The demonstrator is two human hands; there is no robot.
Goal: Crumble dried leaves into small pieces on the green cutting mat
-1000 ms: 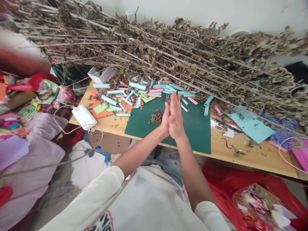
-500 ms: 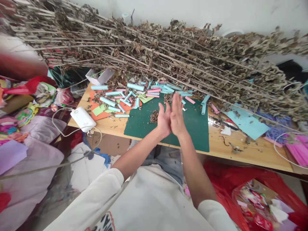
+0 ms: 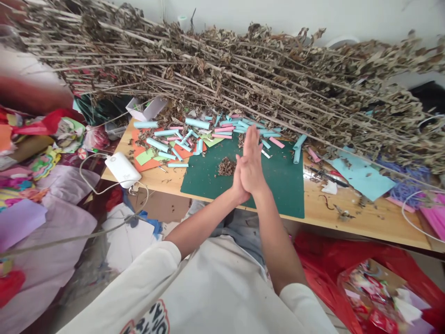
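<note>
My left hand (image 3: 239, 186) and my right hand (image 3: 252, 169) are pressed palm to palm above the green mat (image 3: 283, 185). The right fingers stretch out flat, pointing away from me. Most of the left fingers are hidden behind the right hand. Whether anything lies between the palms cannot be seen. Just left of the hands, a small pile of crumbled dried leaves (image 3: 226, 166) rests on the mat. Another brown clump (image 3: 241, 140) shows partly behind my fingers. Rolled blue paper tubes (image 3: 197, 123) and pink ones (image 3: 276, 142) lie scattered along the mat's far side.
Long dried leafy stalks (image 3: 222, 69) spread across the back. A white power bank (image 3: 123, 170) with a cable sits on the table's left edge. To the right are a blue paper sheet (image 3: 361, 172) and a black pen (image 3: 328, 177). A red bag (image 3: 320, 260) hangs below.
My right hand has slid against the left, and its palm now covers more of the left fingers. More of the crumbled leaf pile shows. The view has shifted slightly.
</note>
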